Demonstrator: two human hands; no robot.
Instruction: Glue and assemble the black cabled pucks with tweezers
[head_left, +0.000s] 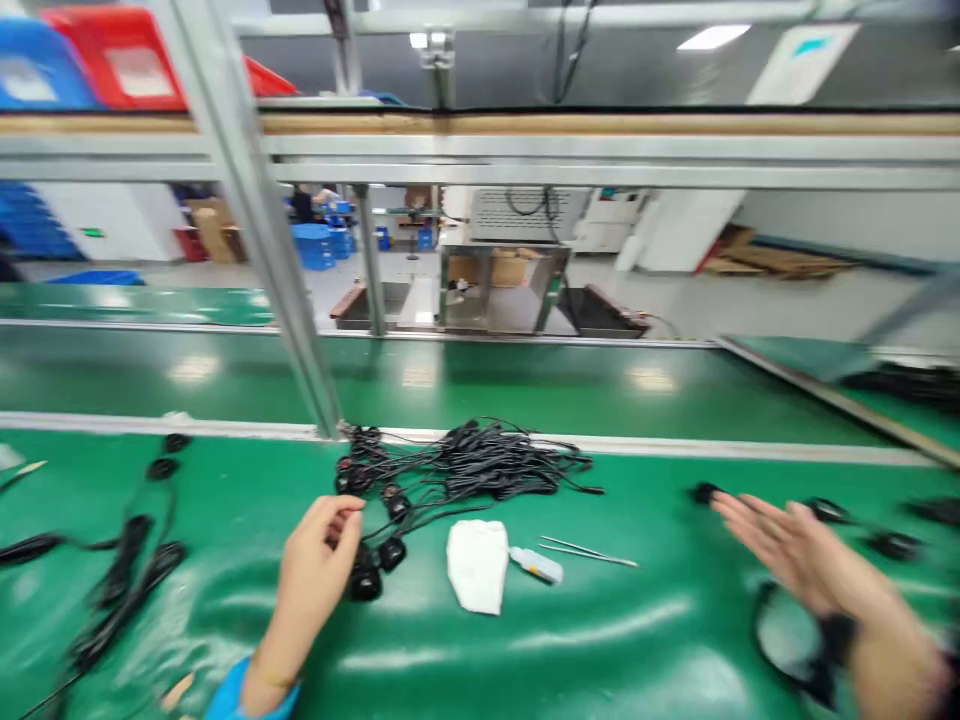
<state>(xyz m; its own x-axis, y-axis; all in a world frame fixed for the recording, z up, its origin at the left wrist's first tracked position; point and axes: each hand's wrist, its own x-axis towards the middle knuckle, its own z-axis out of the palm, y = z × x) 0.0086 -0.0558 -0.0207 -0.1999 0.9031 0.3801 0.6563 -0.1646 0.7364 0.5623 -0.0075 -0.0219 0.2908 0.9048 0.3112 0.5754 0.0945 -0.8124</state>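
The bare left hand (319,560), coming out of a bright blue cuff (253,692), is hovering at the small, black, rounded housings (365,583) left of the bench's middle. Its thumb and fingers are bending towards each other; whether they are pinching anything, I cannot tell. Black cables with slim plugs (487,460) are lying in a tangled bundle beyond it, along the far edge of the glossy green-topped bench (637,660).

The bare right hand (795,550) is blurring near the bench's right edge, fingers pointing left; a small black piece (705,493) is sitting at its fingertips, and I cannot tell whether it is being gripped. Below this hand, a round, black-rimmed thing with a pale centre (787,632) is showing.

Between the hands, a folded white cloth (478,567) is lying flat, with a small whitish plastic bottle (536,565) just beside it and thin silver tweezers (604,558) resting farther right. More thick black cables (131,560) are lying towards the left edge.
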